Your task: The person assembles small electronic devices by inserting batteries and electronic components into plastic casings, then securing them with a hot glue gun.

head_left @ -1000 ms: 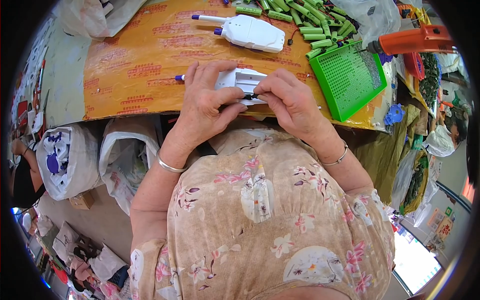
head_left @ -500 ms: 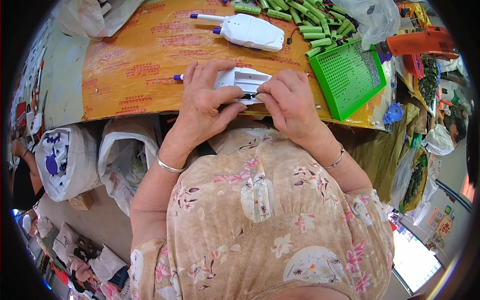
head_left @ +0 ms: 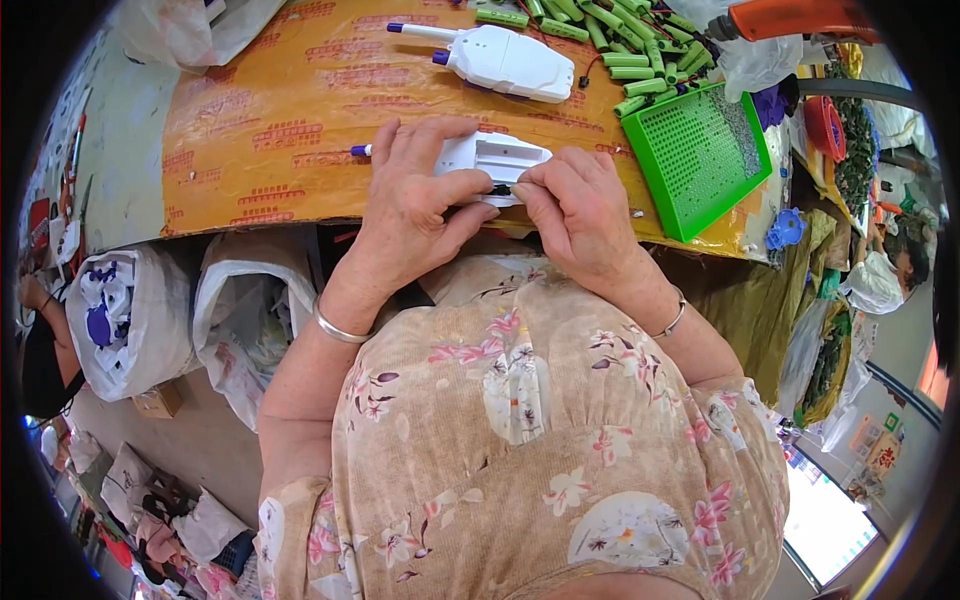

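A white plastic device [head_left: 508, 152] with a blue-tipped antenna lies on the table, its long open compartment showing between my hands. My left hand [head_left: 415, 195] wraps over its antenna end, thumb and index finger closed at a small black connector [head_left: 502, 189] by the casing's near edge. My right hand [head_left: 580, 205] pinches at the same black piece from the other side. Fingertips cover most of that piece. Farther back lies a second white device [head_left: 510, 65], closed side up, with blue knobs.
Several green battery packs [head_left: 630, 45] with wires are heaped at the back. A green perforated tray [head_left: 695, 165] of small screws sits on the right. An orange power tool [head_left: 800, 20] hangs at the upper right. White bags [head_left: 135, 330] of parts stand below the table's left edge.
Both hands stay at the white device, with the fingers shifting only slightly around the black connector. The orange power tool appears higher in the view, and its tip is away from the tray.
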The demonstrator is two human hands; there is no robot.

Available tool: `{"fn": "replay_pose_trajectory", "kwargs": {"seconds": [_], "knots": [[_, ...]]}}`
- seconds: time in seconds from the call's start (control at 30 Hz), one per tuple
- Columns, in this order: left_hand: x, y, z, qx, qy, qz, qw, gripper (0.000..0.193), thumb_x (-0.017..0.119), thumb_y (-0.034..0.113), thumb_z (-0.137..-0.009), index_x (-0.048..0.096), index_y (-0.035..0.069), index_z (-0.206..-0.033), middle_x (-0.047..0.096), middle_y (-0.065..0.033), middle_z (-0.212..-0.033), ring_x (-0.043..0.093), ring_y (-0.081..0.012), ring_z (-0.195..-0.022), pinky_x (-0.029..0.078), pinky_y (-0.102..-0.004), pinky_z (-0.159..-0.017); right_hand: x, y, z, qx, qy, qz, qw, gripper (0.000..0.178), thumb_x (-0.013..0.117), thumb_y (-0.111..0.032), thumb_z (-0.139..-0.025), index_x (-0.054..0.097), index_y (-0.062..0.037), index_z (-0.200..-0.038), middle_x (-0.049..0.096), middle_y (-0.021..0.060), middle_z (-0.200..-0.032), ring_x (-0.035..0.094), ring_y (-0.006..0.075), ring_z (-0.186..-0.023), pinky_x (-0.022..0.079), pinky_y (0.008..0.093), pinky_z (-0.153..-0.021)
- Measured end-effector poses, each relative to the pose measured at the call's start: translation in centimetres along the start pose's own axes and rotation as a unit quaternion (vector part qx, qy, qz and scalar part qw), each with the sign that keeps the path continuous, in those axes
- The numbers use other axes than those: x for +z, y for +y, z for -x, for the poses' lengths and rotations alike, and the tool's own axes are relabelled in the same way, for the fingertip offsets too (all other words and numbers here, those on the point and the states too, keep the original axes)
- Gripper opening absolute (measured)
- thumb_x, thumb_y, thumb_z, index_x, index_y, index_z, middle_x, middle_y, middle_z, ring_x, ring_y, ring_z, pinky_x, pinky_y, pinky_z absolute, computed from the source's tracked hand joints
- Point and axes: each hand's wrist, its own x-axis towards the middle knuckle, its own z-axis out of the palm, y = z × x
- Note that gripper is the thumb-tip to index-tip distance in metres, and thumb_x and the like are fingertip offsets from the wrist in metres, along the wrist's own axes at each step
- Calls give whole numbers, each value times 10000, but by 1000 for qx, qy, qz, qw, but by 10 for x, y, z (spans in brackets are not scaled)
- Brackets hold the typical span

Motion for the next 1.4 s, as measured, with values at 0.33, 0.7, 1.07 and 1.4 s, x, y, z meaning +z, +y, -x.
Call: {"fn": "replay_pose_trajectory", "kwargs": {"seconds": [0.33,0.7,1.07,1.4], "knots": [[2,-1,0,5,6,-7,1000,218,820,142,-670,726,120,-866,579,-125,-1275,526,-328,-1183,300,-537,-1059,0,-3,-4,0,-12,12,1000,79,689,-123,-847,621,-82,-842,567,82,-817,576,294,-799,384,411,-718],[2,-1,0,11,-2,-13,1000,227,827,133,-671,728,125,-875,575,-114,-1293,520,-323,-1197,291,-552,-1058,2,0,-10,-57,-17,-11,998,93,702,-92,-788,610,-90,-796,569,55,-831,562,265,-841,379,404,-746],[0,-3,0,10,-9,-7,1000,239,819,140,-677,709,126,-889,566,-113,-1307,516,-337,-1212,285,-576,-1070,-5,-2,-4,-34,61,7,998,136,706,-107,-802,680,-86,-933,627,47,-908,598,277,-869,424,412,-771],[0,10,-7,11,-14,-46,999,324,798,135,-691,690,148,-997,559,-130,-1281,497,-347,-1235,301,-563,-1048,-16,10,16,141,-25,-113,983,211,680,-170,-900,639,-75,-1085,661,153,-728,655,357,-672,488,432,-572]]}}
